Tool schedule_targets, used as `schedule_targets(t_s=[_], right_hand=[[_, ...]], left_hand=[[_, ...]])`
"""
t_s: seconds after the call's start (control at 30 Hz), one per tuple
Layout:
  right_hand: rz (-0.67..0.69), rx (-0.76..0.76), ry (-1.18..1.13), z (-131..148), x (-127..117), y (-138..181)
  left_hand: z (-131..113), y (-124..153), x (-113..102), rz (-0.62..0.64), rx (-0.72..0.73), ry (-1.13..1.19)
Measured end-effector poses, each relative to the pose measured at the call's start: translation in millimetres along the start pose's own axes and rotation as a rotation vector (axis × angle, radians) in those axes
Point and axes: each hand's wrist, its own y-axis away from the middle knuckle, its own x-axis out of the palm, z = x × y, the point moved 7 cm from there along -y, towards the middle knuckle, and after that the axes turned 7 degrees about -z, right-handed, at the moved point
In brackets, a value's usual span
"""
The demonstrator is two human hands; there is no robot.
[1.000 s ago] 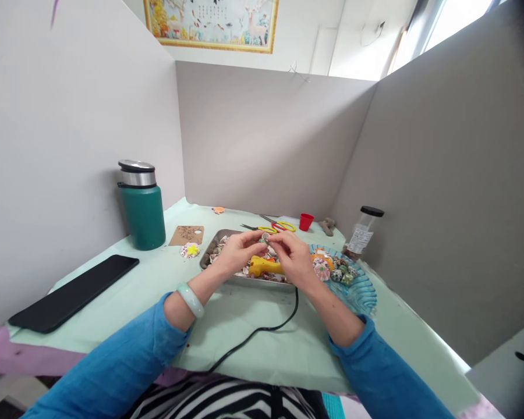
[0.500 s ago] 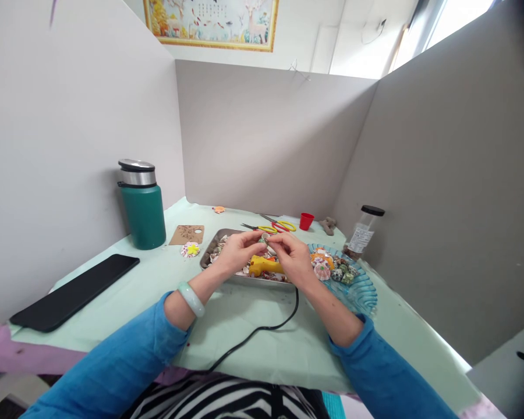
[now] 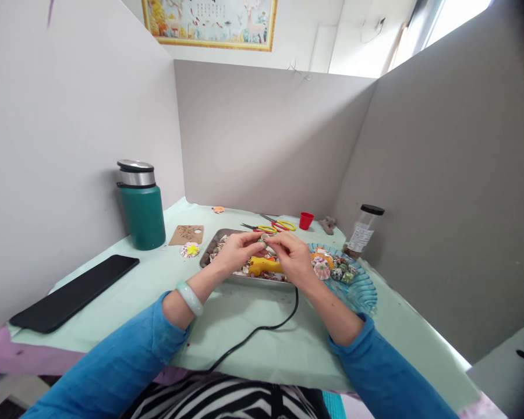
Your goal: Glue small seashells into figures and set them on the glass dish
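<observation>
My left hand (image 3: 237,251) and my right hand (image 3: 293,256) meet above a metal tray (image 3: 211,251) of small patterned fabric pieces. Both hands pinch one small patterned piece (image 3: 264,238) between their fingertips. Under the hands a yellow glue gun (image 3: 263,266) lies in the tray, and its black cord (image 3: 262,329) runs toward me. A blue glass plate (image 3: 361,291) at the right holds several finished fabric flowers (image 3: 332,269). A pale bangle sits on my left wrist.
A green flask (image 3: 141,205) stands at the left, with a black phone (image 3: 72,293) near the front edge. A brown card (image 3: 186,234), a fabric flower (image 3: 191,249), scissors (image 3: 273,226), a red cup (image 3: 306,220) and a jar (image 3: 361,233) lie behind. Grey partitions enclose the table.
The hands stay together over the tray, with only slight finger movement on the small piece.
</observation>
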Motion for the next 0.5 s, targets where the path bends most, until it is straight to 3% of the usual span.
schedule_targets(t_s=[0.5], right_hand=[[0.025,-0.002,-0.001,-0.1,1.1,0.1]], left_hand=[[2.9,0.0,0.4,0.062,-0.037,-0.029]])
